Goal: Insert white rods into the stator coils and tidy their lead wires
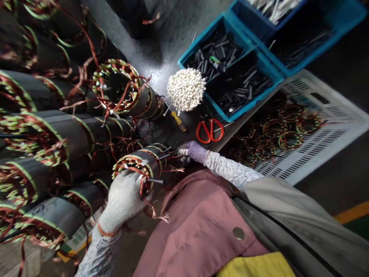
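Observation:
My left hand (125, 198), in a white knit glove, grips the near end of a motor stator (155, 157), fingers wrapped round its winding. Copper windings with green-yellow edging ring that end. A black sleeve (156, 180) sticks out from it, and loose frayed copper strands (161, 216) hang below. At the stator's far end, my right hand (191, 152), in a purple and white glove, is closed with its fingertips at a copper wire lead (173, 152) beside black sleeves. The fingertips are small and dark, so the exact grip is hard to see.
Several wound stators (77, 132) are stacked at the left; one stands apart (147, 100). Beyond my hands lie a white-tipped bundle (186, 89), a yellow-handled screwdriver (178, 121) and red-handled scissors (210, 130). Blue bins (230, 115) hold black sleeves. A white crate (314, 154) holds wound rings.

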`<control>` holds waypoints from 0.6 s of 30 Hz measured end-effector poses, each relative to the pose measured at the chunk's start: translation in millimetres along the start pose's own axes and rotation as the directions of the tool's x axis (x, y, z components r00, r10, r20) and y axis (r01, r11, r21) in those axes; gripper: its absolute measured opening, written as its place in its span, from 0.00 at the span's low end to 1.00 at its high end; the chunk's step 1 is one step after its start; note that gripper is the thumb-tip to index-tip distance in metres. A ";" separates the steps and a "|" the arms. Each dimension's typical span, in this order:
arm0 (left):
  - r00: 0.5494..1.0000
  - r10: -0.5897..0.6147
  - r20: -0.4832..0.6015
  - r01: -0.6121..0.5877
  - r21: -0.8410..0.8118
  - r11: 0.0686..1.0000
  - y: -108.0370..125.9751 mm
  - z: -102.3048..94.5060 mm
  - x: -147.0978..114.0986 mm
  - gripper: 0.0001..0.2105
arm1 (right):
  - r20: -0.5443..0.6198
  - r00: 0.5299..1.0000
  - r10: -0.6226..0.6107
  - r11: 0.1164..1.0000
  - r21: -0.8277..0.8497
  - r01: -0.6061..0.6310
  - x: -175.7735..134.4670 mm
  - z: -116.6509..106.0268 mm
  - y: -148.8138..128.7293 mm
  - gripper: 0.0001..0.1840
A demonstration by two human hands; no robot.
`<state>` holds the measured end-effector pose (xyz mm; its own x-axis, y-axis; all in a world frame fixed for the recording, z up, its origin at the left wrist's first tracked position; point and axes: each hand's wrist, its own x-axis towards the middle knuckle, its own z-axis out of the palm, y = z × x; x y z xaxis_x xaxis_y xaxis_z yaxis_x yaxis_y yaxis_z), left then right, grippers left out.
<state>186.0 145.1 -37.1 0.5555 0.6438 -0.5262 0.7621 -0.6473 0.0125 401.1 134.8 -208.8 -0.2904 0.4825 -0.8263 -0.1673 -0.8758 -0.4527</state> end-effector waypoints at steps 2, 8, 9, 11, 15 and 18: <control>1.000 0.011 -0.004 -0.011 0.017 1.000 -0.3 0.5 -0.4 0.12 | -0.038 0.997 -0.068 0.996 -0.063 0.066 -1.3 0.3 -2.6 0.05; 1.000 0.018 0.001 -0.018 -0.004 1.000 -0.8 1.6 -0.8 0.13 | -0.007 0.988 -0.152 0.963 -0.229 0.146 -7.2 -3.5 -10.2 0.04; 1.000 0.018 0.004 -0.018 -0.012 1.000 -0.8 1.6 -0.7 0.13 | 0.007 0.992 -0.129 0.970 -0.206 0.128 -7.7 -4.4 -10.0 0.03; 1.000 0.015 0.011 -0.014 -0.027 1.000 -0.8 1.7 -0.6 0.13 | 0.023 0.997 -0.077 0.988 -0.135 0.079 -6.8 -5.8 -7.5 0.04; 1.000 0.012 0.014 -0.012 -0.041 0.999 -1.5 2.6 -0.4 0.13 | 0.012 1.000 -0.027 1.000 0.007 0.027 1.3 -4.8 3.9 0.08; 1.000 0.026 -0.012 -0.026 -0.033 0.999 -2.2 4.0 -0.7 0.12 | 0.033 0.999 -0.040 0.999 0.037 0.038 5.4 -1.9 9.8 0.08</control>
<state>182.6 144.4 -40.2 0.5787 0.6319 -0.5156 0.7579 -0.6502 0.0538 399.6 128.9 -218.3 -0.3144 0.5167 -0.7963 -0.2133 -0.8559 -0.4712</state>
